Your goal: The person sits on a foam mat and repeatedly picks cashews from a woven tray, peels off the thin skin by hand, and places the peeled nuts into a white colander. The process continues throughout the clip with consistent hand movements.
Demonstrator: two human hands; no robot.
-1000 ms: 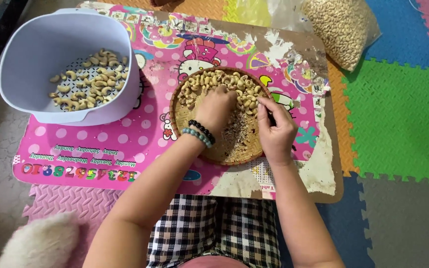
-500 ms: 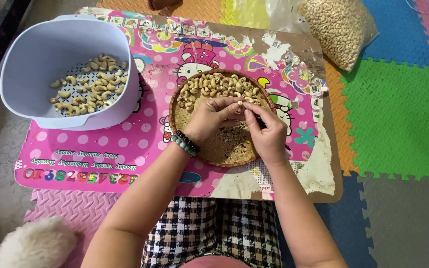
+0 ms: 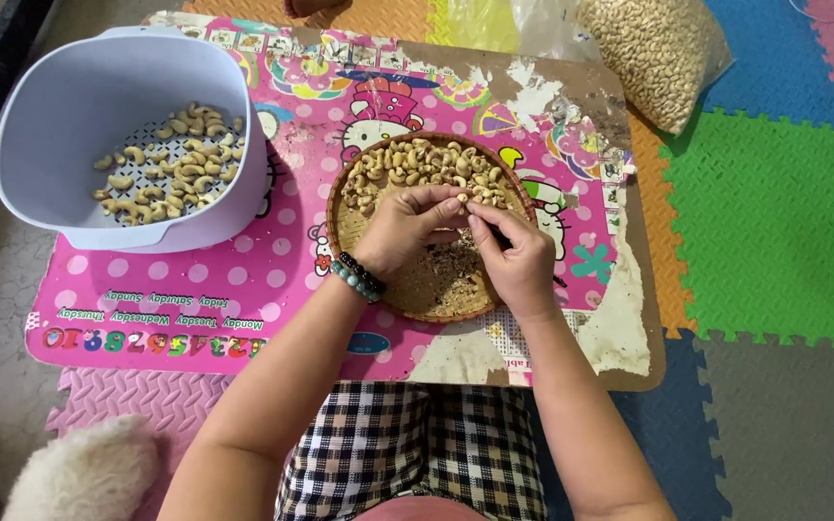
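Observation:
A round woven tray lies on a pink low table and holds a pile of cashew nuts at its far side, with brown skin flakes near me. Both hands meet over the tray's middle. My left hand, with a bead bracelet at the wrist, and my right hand pinch one cashew nut between their fingertips.
A pale lilac colander bowl with peeled cashews stands at the table's left. A clear bag of cashews lies at the back right on coloured foam floor mats. A white furry animal sits bottom left.
Both hands have lifted from the nut pile and come together over the tray's middle, now pinching a single cashew between their fingertips.

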